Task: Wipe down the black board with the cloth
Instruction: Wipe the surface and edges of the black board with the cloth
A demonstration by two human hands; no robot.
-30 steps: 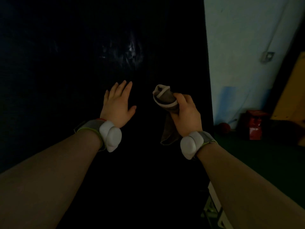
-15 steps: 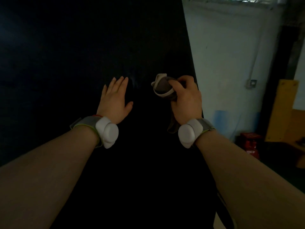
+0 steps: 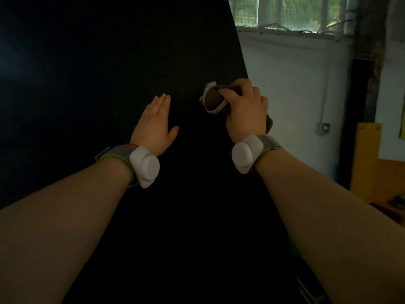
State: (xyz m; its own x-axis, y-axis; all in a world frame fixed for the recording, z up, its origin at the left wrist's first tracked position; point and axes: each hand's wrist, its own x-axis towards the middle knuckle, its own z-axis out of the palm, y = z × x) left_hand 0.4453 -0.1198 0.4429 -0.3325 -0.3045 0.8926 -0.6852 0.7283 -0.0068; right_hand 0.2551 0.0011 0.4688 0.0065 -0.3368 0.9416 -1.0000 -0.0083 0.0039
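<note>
Black board [image 3: 109, 62] beside pale wall [image 3: 291, 95], meshed window [image 3: 291, 12] above

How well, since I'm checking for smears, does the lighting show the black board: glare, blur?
Head view: dim and underexposed; the black board reads as near-uniform black, with only a faint bluish sheen at far left, so smears cannot be judged. Head view: the window is brightest; the left hand, right hand and the cloth it grips look fairly sharp.
</note>
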